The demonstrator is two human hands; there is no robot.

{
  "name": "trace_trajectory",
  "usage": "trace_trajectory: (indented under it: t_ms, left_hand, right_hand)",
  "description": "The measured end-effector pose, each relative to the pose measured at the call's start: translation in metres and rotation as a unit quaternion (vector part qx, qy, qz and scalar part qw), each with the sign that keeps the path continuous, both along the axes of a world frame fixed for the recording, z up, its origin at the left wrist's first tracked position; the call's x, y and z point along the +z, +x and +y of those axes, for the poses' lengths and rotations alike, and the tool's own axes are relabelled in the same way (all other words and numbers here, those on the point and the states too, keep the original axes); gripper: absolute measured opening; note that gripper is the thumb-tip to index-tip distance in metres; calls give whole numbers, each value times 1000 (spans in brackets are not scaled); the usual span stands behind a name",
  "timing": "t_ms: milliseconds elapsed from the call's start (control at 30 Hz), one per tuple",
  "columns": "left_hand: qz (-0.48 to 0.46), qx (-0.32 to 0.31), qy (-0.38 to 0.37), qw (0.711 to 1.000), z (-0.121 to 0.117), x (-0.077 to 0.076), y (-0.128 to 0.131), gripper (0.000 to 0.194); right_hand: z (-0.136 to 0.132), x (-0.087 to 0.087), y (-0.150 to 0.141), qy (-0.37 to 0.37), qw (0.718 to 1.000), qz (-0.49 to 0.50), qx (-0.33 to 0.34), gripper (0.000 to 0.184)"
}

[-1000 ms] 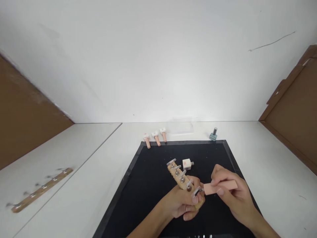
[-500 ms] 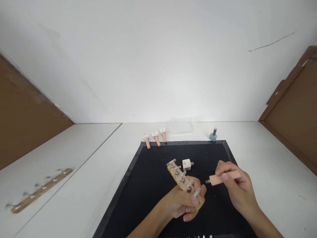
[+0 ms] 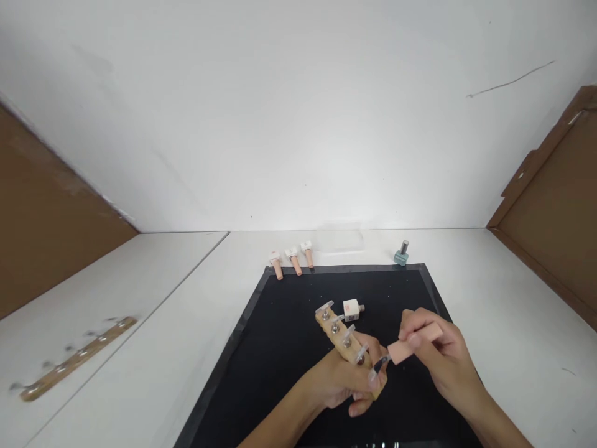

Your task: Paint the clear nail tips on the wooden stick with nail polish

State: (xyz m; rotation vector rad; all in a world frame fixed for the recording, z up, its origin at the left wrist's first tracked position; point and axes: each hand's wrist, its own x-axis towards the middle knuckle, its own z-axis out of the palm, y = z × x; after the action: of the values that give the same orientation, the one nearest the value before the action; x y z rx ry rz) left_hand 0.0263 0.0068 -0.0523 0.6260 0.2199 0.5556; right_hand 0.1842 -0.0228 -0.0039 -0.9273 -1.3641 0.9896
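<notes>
My left hand point(image 3: 347, 378) is wrapped round the near end of a wooden nail tip stand point(image 3: 342, 345), tilted over the black mat. Several clear nail tips point(image 3: 349, 334) sit on its metal posts. In my right hand point(image 3: 443, 348) is a nail polish brush point(image 3: 413, 343), held by its pink cap between thumb and fingers. The brush's dark end is at the nearest nail tip point(image 3: 374, 376), seemingly touching it. Just beyond the stand, an uncapped white polish bottle point(image 3: 351, 309) lies on the mat, its neck to the right.
Three white bottles with pink caps point(image 3: 295, 262) lie along the far mat edge. A teal bottle point(image 3: 401, 255) with a silver cap is at the back right, beside the black mat point(image 3: 275, 330). Another wooden stand point(image 3: 79, 358) with tips lies on the left. A clear tray point(image 3: 339, 239) sits behind.
My right hand has moved left and slightly down, bringing the brush from beside the left hand to the nearest nail tip. The stand has shifted only slightly.
</notes>
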Motion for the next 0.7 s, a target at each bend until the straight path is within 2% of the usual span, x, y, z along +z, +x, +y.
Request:
trace_trajectory:
  t_ms: [233,300,367,433,500,567,700]
  left_hand:
    - [-4,1,21,1000,-1,-2,-3,31]
    - [2,6,25,1000,-1,0,-3,29]
    - [17,13,30,999,0,2,-3,29]
    - [35,18,35,999,1,4,-2,32]
    - [55,19,42,997,3,5,-1,34]
    - [78,16,53,995,3,5,-1,36]
    - [127,21,82,988,3,4,-1,37]
  right_hand:
    - [5,-6,4,-35,996,16,-86,33]
    - [6,-5,6,-17,997,33,-72,35]
    - [6,-3,6,1,999,43,-26,33]
    - [5,-1,6,16,999,31,29,31]
    - [3,1,5,25,998,2,56,31]
    - [2,1,4,21,998,-27,47,32]
    - [2,0,4,18,999,-40,-16,35]
